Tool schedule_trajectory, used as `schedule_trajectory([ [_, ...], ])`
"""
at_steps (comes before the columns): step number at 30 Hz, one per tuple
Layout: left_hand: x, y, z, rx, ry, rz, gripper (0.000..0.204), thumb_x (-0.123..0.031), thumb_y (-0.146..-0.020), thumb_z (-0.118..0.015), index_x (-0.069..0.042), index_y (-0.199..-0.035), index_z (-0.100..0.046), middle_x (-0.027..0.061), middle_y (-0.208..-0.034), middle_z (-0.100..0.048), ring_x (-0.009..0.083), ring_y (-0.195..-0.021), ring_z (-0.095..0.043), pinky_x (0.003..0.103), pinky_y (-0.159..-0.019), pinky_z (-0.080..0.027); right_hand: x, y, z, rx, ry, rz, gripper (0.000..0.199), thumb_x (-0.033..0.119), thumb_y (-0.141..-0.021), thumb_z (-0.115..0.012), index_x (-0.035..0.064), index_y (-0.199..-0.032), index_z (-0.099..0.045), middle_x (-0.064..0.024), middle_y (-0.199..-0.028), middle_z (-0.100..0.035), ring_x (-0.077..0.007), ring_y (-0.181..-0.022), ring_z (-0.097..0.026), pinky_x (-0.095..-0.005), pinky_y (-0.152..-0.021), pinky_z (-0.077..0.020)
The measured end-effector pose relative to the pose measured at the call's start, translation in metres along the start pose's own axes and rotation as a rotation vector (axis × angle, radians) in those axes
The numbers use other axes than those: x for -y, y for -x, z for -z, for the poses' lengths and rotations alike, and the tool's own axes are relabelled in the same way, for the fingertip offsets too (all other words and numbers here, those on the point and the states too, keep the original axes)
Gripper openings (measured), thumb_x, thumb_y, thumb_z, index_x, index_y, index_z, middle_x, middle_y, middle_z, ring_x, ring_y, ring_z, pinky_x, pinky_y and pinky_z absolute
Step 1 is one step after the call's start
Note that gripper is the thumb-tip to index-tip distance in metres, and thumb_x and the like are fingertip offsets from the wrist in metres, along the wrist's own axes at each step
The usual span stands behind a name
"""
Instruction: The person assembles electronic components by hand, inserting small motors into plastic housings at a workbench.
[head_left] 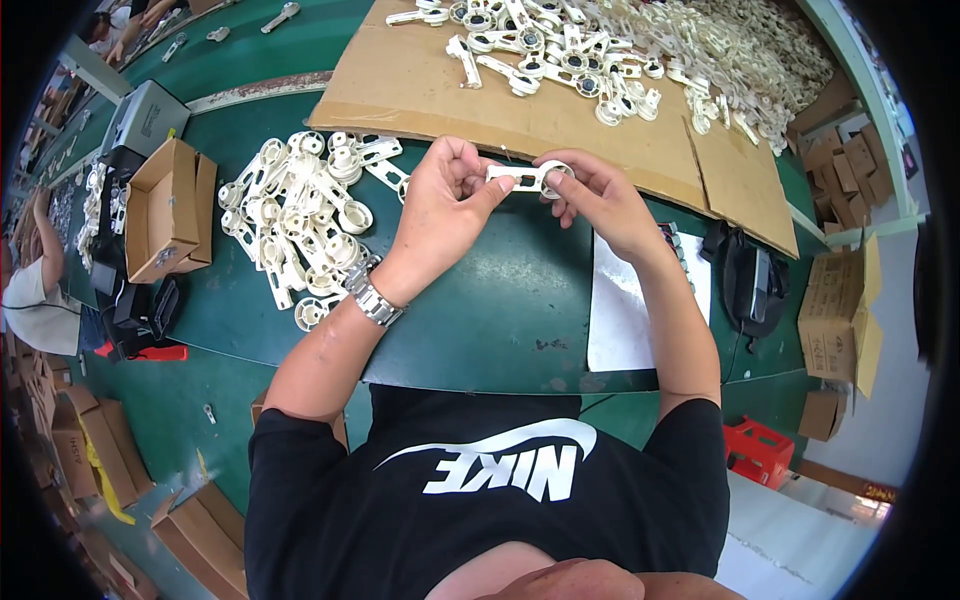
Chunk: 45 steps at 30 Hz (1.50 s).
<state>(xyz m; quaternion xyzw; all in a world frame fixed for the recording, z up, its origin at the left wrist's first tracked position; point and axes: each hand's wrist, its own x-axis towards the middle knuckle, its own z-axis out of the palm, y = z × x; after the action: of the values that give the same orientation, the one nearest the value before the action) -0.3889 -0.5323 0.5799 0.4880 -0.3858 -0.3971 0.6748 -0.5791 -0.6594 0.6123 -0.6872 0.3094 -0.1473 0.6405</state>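
Between my two hands, above the green table point(480, 300), is a white plastic part point(526, 178) with a ring at one end and a slotted bar at the other. My left hand point(450, 195) pinches the bar end between thumb and fingers; a metal watch is on that wrist. The ring end is gripped by my right hand point(600, 200), its thumb on the ring. Left of my left forearm lies a heap of similar white parts point(300, 215). Beyond my hands, more such parts with dark discs point(570, 50) lie on a cardboard sheet point(390, 95).
A cardboard box point(165, 205) stands left of the heap. A white sheet point(625, 310) lies under my right forearm, near a black pouch point(755, 285). A large pile of clear bags point(740, 50) covers the far right. A red stool point(757, 450) stands at right; another person point(45, 285) is at left.
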Motion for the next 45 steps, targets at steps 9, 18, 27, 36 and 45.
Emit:
schedule_trajectory([
  [9, -0.001, -0.003, 0.007, -0.009, -0.099, -0.037, 0.028, 0.000, -0.095, -0.074, -0.005, -0.102, -0.047, 0.0005, -0.088, -0.064, 0.0025, -0.073, -0.052, 0.021, -0.065, -0.044, 0.002, 0.001, -0.009, -0.073, 0.077, 0.103, 0.028, 0.014, -0.103, -0.068, 0.0069, -0.129, -0.068, 0.0012, -0.091, -0.068, -0.0054, -0.075, -0.062, -0.0230, -0.066, -0.0512],
  [18, -0.036, -0.009, 0.035, -0.111, -0.870, -0.351, 0.026, -0.013, -0.101, -0.068, -0.003, -0.123, -0.058, 0.0093, -0.100, -0.068, 0.0218, -0.088, -0.067, 0.032, -0.079, -0.052, 0.019, -0.034, -0.004, -0.131, 0.069, 0.074, 0.029, 0.030, -0.100, -0.074, 0.0045, -0.114, -0.070, 0.0023, -0.079, -0.064, -0.0048, -0.068, -0.057, -0.0210, -0.058, -0.0458],
  [27, -0.043, -0.013, 0.097, -0.116, -1.558, -0.268, 0.013, -0.008, -0.081, -0.081, -0.006, -0.093, -0.076, 0.0136, -0.101, -0.069, 0.0357, -0.104, -0.061, 0.047, -0.089, -0.052, 0.032, -0.111, 0.005, -0.219, -0.035, 0.006, 0.033, 0.035, -0.100, -0.073, 0.0026, -0.100, -0.067, -0.0017, -0.078, -0.060, -0.0112, -0.068, -0.057, -0.0277, -0.060, -0.0479],
  [36, -0.047, -0.018, 0.098, -0.156, -1.588, -0.350, 0.011, -0.004, -0.083, -0.076, -0.007, -0.092, -0.070, 0.0124, -0.101, -0.065, 0.0369, -0.100, -0.057, 0.048, -0.087, -0.048, 0.043, -0.034, 0.050, -0.174, 0.479, 0.132, 0.045, 0.026, -0.102, -0.068, 0.0041, -0.141, -0.059, -0.0064, -0.103, -0.073, -0.0105, -0.083, -0.065, -0.0272, -0.073, -0.0547],
  [45, -0.066, -0.016, 0.071, -0.069, -0.726, -0.107, 0.013, -0.012, -0.099, -0.071, -0.001, -0.102, -0.063, 0.0116, -0.103, -0.072, 0.0213, -0.089, -0.066, 0.034, -0.080, -0.053, 0.002, 0.097, 0.120, -0.295, 1.087, -0.059, 0.017, 0.001, -0.094, -0.069, -0.0009, -0.110, -0.075, -0.0136, -0.095, -0.073, -0.0253, -0.086, -0.068, -0.0349, -0.079, -0.0540],
])
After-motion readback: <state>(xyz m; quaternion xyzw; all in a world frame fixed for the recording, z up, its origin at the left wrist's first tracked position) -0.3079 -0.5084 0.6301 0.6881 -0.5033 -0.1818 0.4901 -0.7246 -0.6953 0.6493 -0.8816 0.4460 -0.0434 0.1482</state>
